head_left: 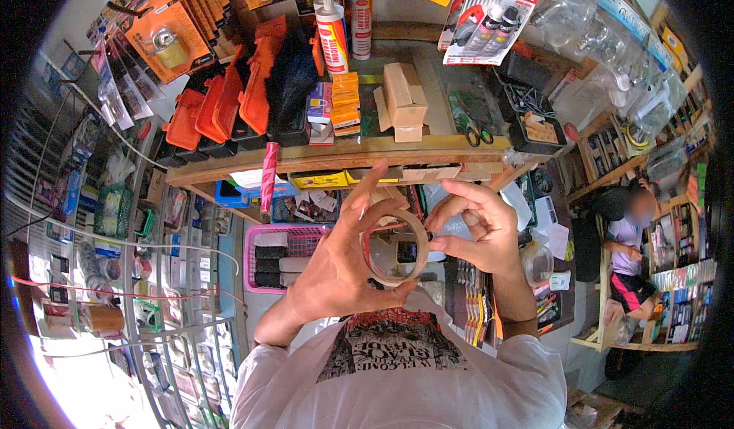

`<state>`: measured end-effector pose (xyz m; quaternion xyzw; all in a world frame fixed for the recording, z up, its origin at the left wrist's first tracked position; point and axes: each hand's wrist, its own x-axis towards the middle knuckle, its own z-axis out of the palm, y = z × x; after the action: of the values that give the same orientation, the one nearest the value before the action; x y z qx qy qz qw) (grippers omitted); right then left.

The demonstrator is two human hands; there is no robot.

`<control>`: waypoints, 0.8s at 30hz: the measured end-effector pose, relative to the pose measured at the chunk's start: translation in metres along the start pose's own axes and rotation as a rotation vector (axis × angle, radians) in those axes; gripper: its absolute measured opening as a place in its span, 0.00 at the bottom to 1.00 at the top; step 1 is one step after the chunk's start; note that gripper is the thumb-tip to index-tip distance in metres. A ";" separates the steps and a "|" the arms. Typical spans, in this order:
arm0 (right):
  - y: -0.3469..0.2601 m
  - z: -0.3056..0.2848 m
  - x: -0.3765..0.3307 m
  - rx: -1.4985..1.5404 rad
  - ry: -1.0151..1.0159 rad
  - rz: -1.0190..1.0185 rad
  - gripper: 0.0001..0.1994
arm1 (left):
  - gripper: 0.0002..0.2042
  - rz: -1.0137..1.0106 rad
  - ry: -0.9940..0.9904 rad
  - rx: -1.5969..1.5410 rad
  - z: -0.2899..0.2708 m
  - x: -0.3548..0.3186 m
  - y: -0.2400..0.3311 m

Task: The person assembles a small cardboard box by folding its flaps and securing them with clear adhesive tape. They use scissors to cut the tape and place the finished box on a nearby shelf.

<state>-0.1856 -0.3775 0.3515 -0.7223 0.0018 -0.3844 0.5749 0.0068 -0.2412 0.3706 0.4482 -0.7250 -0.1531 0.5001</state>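
Note:
A roll of tape (421, 255) with a tan core is held up in front of my chest, its round hole facing me. My left hand (342, 255) wraps around its left side, with the thumb under the lower rim and the fingers over the top. At the right rim, my right hand (486, 229) has its thumb and bent index finger closed in a pinch against the roll. Whether a loose tape end sits between those fingertips is too small to make out.
Ahead runs a wooden-edged glass counter (344, 158) with a cardboard box (404, 102), scissors (479, 134) and orange cases (256, 85). A pink basket (248, 264) stands at left below. Sealant tubes (332, 35) and packaged padlocks are above. Another person (631, 257) is at far right.

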 end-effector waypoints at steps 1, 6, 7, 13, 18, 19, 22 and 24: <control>0.001 0.000 -0.001 0.000 0.001 -0.010 0.36 | 0.69 -0.008 0.008 0.005 0.001 0.000 0.001; -0.002 0.003 -0.004 0.064 0.036 0.007 0.36 | 0.69 -0.010 0.011 -0.070 0.004 -0.004 -0.002; -0.002 0.004 -0.004 0.077 0.049 0.010 0.35 | 0.69 -0.004 0.015 -0.079 0.006 -0.005 -0.003; -0.003 0.006 -0.007 0.120 0.060 0.022 0.35 | 0.69 0.019 0.017 -0.093 0.008 -0.007 -0.001; 0.000 0.011 -0.008 0.182 0.099 -0.044 0.37 | 0.69 0.030 0.003 -0.101 0.007 -0.008 -0.002; 0.002 0.012 -0.009 0.177 0.102 -0.065 0.38 | 0.69 0.009 0.007 -0.106 0.008 -0.008 -0.001; 0.009 0.017 -0.019 0.024 0.197 -0.163 0.35 | 0.69 -0.055 -0.004 -0.109 0.009 -0.005 -0.001; 0.008 0.016 -0.025 -0.315 0.179 -0.314 0.32 | 0.69 -0.068 0.026 -0.121 0.013 -0.004 -0.004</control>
<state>-0.1906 -0.3557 0.3308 -0.7574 0.0004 -0.5267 0.3859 -0.0018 -0.2427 0.3599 0.4437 -0.6921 -0.2076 0.5302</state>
